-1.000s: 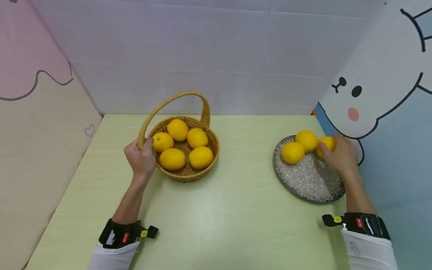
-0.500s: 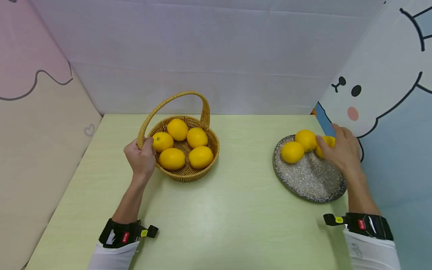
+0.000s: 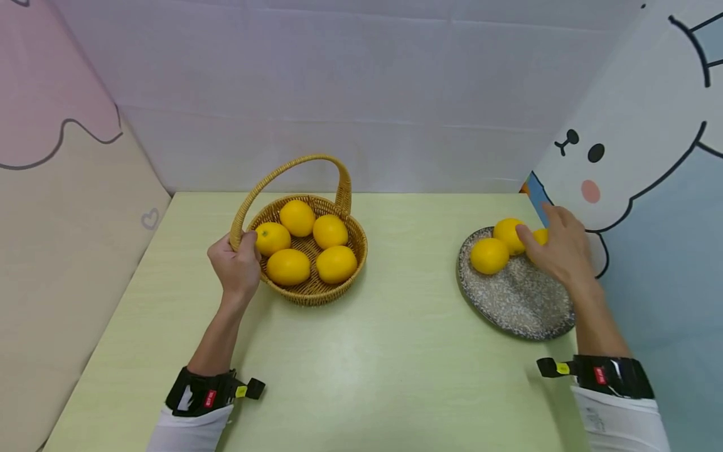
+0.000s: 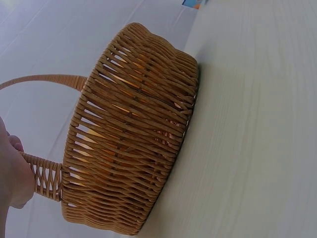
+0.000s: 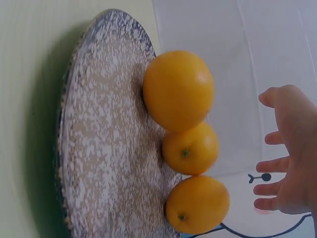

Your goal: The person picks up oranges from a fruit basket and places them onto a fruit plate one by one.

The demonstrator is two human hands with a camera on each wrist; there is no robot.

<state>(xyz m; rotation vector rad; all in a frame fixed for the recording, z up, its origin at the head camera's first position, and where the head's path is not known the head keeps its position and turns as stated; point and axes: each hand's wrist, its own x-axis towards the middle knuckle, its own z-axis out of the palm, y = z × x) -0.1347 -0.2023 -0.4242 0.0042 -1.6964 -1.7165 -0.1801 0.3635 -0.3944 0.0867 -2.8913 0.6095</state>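
My left hand grips one end of the arched handle of a wicker basket, which sits on the table. Several yellow, orange-like citrus fruits lie inside it; the left wrist view shows them only through gaps in the weave. At the right stands a speckled grey plate with three more such fruits: a front one, a back one and a right one, partly hidden by my hand. Over them my right hand hovers with fingers spread, holding nothing; the right wrist view shows it apart from the fruits.
A pale green table carries both basket and plate. White cloth rises behind its back edge. A printed panel stands close beside the plate and my right arm, and another panel borders the left side.
My right hand has come up off the right fruit and shifted leftward, toward the back fruit, with its fingers spread. My left hand, the basket and the plate have stayed put.
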